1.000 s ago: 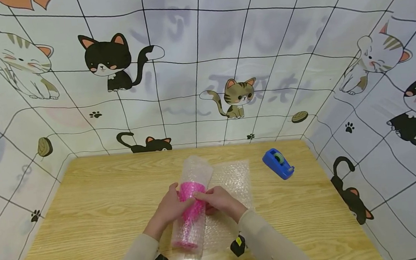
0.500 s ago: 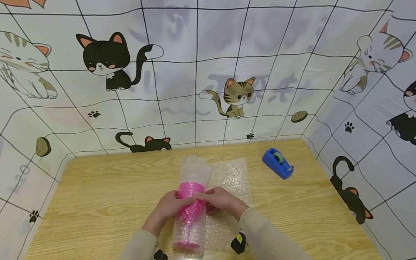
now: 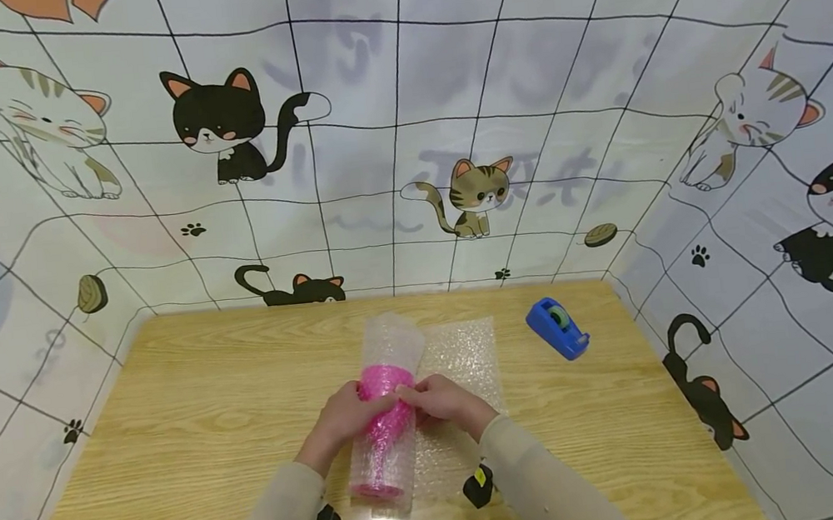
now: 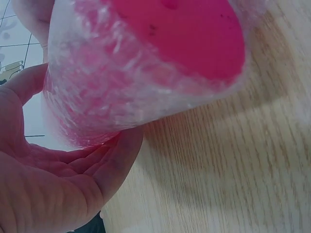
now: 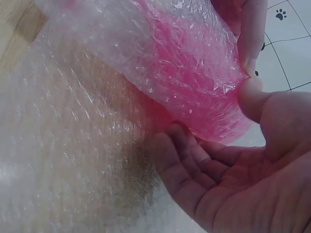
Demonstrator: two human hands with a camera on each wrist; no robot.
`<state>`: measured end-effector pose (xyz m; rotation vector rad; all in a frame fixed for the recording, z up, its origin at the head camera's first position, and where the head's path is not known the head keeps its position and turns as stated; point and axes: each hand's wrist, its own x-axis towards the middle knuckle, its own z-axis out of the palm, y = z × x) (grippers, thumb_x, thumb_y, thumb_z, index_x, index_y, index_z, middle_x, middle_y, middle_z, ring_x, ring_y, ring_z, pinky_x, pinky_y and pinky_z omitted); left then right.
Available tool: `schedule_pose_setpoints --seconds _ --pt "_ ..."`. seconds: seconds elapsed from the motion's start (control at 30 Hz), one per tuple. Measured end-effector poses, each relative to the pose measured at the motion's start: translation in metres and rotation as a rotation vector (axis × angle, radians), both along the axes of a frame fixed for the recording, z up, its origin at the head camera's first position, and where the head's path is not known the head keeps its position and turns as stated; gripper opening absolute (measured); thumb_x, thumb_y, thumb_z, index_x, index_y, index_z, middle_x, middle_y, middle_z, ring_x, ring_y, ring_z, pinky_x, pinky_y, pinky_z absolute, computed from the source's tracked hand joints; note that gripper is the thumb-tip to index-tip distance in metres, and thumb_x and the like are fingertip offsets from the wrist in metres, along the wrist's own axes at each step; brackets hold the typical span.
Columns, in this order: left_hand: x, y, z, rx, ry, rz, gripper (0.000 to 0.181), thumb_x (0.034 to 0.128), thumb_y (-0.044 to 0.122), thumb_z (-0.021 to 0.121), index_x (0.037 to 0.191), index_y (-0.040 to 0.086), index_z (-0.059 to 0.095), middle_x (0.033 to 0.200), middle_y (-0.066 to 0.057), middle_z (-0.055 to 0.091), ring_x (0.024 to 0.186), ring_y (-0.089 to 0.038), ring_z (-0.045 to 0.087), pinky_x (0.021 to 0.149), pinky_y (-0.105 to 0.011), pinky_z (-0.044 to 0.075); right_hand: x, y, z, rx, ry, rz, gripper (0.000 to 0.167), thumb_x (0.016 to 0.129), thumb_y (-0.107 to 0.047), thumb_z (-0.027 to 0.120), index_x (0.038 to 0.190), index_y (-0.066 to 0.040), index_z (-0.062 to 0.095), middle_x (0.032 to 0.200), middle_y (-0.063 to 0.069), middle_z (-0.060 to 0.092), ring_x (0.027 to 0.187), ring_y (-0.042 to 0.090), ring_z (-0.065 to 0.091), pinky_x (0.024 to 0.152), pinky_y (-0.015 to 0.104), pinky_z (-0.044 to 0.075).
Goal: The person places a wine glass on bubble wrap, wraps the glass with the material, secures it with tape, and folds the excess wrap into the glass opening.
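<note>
A pink object (image 3: 385,443) lies rolled in clear bubble wrap (image 3: 392,342) in the middle of the table. Its flat round end (image 4: 204,43) faces the near side; the wrap blurs the rest of its shape. My left hand (image 3: 345,417) grips the roll from the left, thumb across the top and fingers curled around the side. From the right, my right hand (image 3: 448,401) holds the roll, its thumb on top near the left thumb and its fingers curled low along the side. A loose flap of wrap (image 5: 73,126) lies flat to the right, partly beneath the right hand.
A blue tape dispenser (image 3: 557,328) with a green roll stands at the back right of the wooden table (image 3: 219,396). Cat-patterned cloth (image 3: 376,155) hangs behind the table and along both sides. Dark wrist devices (image 3: 478,486) sit below the sleeves.
The left fingers, raised above the roll's left side a second ago, now lie lower around it. The flap's right edge has shifted slightly left. Both hands stay on the roll.
</note>
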<state>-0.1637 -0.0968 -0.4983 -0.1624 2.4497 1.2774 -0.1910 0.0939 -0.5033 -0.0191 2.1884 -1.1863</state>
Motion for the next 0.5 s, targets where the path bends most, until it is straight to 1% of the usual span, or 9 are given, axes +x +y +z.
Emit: schedule_pose_setpoints --seconds 0.13,0.23,0.37,0.5 --pt "0.0013 0.0016 0.0001 -0.005 0.002 0.005 0.091 0.0834 0.058 0.066 0.140 -0.009 0.042 0.136 -0.030 0.053 0.119 -0.044 0.056 0.096 -0.054 0.051 0.0001 -0.0007 0.0010 0.048 0.022 -0.029 0.049 0.093 -0.053 0.057 0.090 -0.006 0.067 0.078 0.006 0.059 0.074 0.020 0.055 0.069 0.031 0.046" --pt "0.0022 0.0025 0.0008 -0.025 0.009 0.002 0.090 0.0835 0.057 0.066 0.139 -0.009 0.043 0.135 -0.030 0.054 0.118 -0.043 0.057 0.095 -0.053 0.052 0.0007 -0.0012 0.0005 0.056 0.039 -0.056 0.049 0.092 -0.052 0.059 0.084 -0.004 0.064 0.074 0.005 0.057 0.069 0.019 0.053 0.064 0.029 0.045" --pt "0.0024 0.0044 0.0024 -0.051 0.015 0.002 0.089 0.0831 0.058 0.066 0.137 -0.010 0.044 0.133 -0.029 0.055 0.116 -0.042 0.059 0.094 -0.052 0.053 0.0020 -0.0025 0.0020 0.059 0.057 -0.096 0.043 0.091 -0.048 0.063 0.085 -0.005 0.066 0.079 0.010 0.064 0.071 0.020 0.059 0.067 0.032 0.052" --pt "0.0027 0.0067 0.0028 -0.063 0.013 0.007 0.089 0.0822 0.057 0.067 0.135 -0.010 0.045 0.130 -0.028 0.057 0.111 -0.038 0.061 0.091 -0.049 0.054 0.0027 -0.0037 0.0057 0.062 0.059 -0.124 0.039 0.091 -0.042 0.066 0.095 -0.003 0.069 0.086 0.012 0.069 0.076 0.022 0.065 0.074 0.036 0.058"
